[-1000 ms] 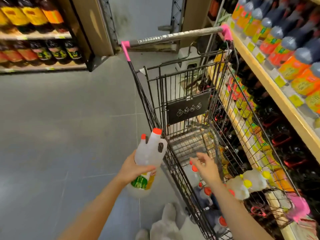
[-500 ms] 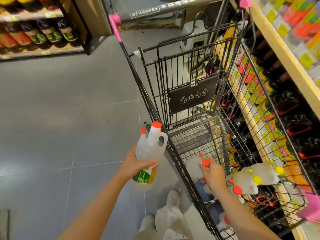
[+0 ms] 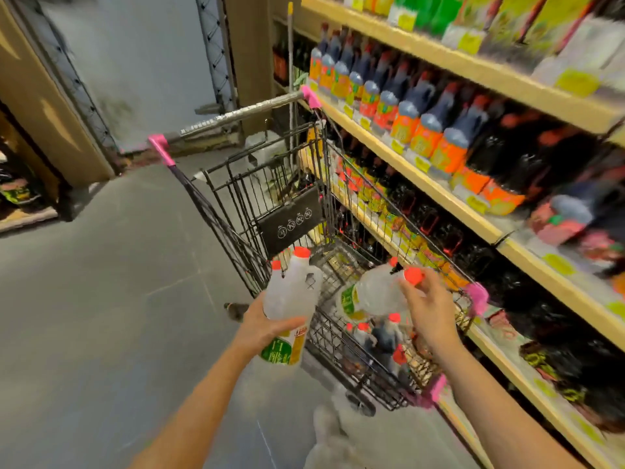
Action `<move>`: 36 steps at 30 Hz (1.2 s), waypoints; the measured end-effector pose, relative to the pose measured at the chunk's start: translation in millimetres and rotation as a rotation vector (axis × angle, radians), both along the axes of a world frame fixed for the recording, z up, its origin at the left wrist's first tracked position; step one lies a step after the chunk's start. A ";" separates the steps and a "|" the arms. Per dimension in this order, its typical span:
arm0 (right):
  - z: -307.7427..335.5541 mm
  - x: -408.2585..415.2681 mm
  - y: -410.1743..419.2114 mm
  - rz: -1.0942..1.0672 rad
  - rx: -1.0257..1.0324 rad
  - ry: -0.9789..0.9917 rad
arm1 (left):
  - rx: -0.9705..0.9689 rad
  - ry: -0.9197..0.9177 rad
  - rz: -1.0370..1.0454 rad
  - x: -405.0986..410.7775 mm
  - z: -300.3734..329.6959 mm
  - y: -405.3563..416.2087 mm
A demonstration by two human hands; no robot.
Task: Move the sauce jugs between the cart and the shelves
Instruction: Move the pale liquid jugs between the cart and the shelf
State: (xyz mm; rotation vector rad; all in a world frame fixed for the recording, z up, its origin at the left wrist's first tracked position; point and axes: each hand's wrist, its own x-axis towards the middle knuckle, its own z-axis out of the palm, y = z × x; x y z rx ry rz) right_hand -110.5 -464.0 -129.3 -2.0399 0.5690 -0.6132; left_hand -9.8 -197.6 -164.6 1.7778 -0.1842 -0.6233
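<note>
The view is now lifted from the cart's floor toward the shelves (image 3: 449,201) on the right, so that rows of dark sauce bottles (image 3: 436,130) with orange labels are brought into sight where only the lower tiers were seen half a second ago. The wire cart (image 3: 270,184) is parked just beside those shelves, its pink-capped handle (image 3: 233,116) pointing away. Several red-capped jugs (image 3: 382,336) are left lying in the near end of its basket.

The main change is found at the right side: a second clear jug (image 3: 375,292), reached for inside the basket a moment ago, is now raised above the basket rim and tilted on its side, its label turned toward the left. It is gripped near the neck by the right hand (image 3: 429,309), fingers curled just below the red cap (image 3: 413,275). The motion blur makes the exact finger placement hard to read.

The first clear jug (image 3: 292,299) is held upright outside the cart by the left hand (image 3: 267,324), thumb and fingers wrapped round its body just above the green and yellow label (image 3: 282,350).

With both hands loaded, the unloading is judged to be under way, and a carry to the shelves is likely called for next. The tilted jug, held only by its neck, is judged the likelier one to slip.
</note>
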 end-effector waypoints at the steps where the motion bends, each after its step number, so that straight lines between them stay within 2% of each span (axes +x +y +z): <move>1: 8.8 -16.6 2.3 -0.033 0.013 -0.025 | -0.011 -0.017 -0.044 -8.1 4.9 -5.4; 4: 26.4 -72.8 7.0 -0.118 0.042 -0.021 | -0.034 -0.044 -0.193 -34.6 11.6 -24.9; 8: 27.0 -160.3 10.0 -0.207 -0.057 0.061 | -0.059 -0.015 -0.372 -76.2 11.1 -57.7; 14: 15.8 -286.2 19.3 -0.460 -0.038 0.140 | -0.089 0.057 -0.645 -154.7 0.9 -110.0; 18: 9.3 -370.8 24.1 -0.634 -0.014 0.167 | -0.079 0.042 -0.845 -221.4 4.4 -136.0; 22: 9.0 -463.4 34.9 -0.779 0.024 0.148 | -0.054 0.055 -0.928 -302.3 2.6 -157.3; 31: 17.8 -670.5 56.5 -0.937 0.014 0.147 | -0.001 0.034 -1.100 -512.7 -10.6 -186.0; 36: 9.0 -763.5 62.5 -1.059 0.111 0.127 | 0.036 0.044 -1.191 -605.2 -10.2 -208.2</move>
